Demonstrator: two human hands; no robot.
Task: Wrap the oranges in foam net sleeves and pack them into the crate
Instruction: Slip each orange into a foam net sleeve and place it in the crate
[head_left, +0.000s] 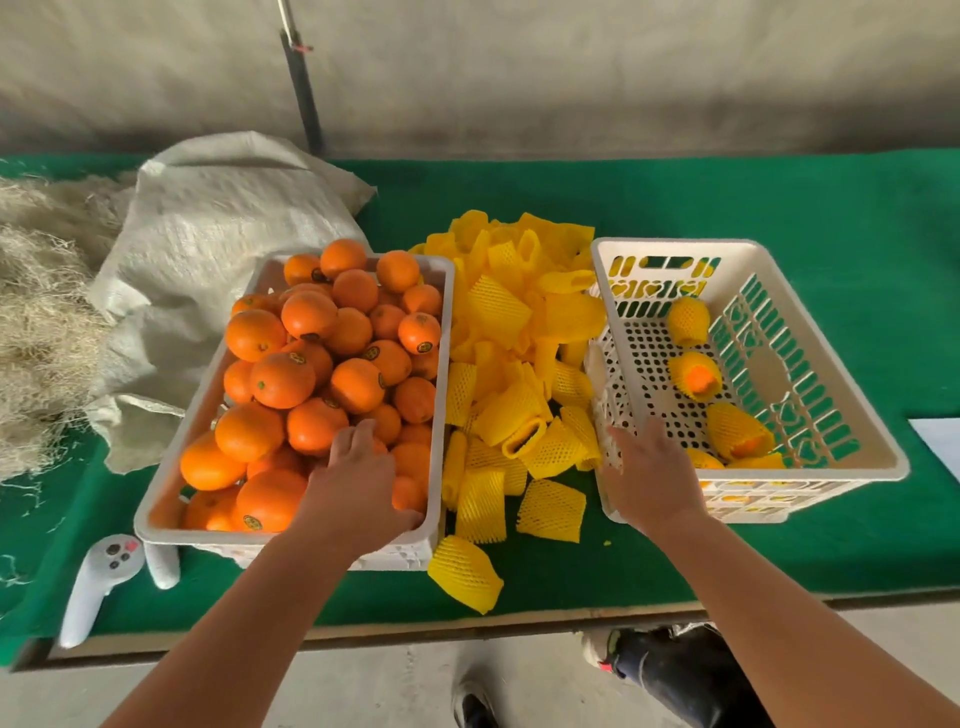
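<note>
A white tray (162, 499) on the left is heaped with bare oranges (283, 379). My left hand (358, 480) lies over the oranges at the tray's near right corner, fingers stretched forward and resting on the fruit; what is under the palm is hidden. Loose yellow foam net sleeves (519, 338) are piled between the tray and a white perforated crate (675, 243) on the right. Several sleeved oranges (737, 431) lie along the crate's right side. My right hand (649, 478) hovers over the crate's near left rim, fingers loose and holding nothing.
Everything sits on a green mat (779, 197). A woven sack (218, 234) and a mass of straw-like fibre (36, 322) lie behind and left of the tray. A white controller (98, 582) lies at the near left edge. Shoes (675, 670) show on the floor below.
</note>
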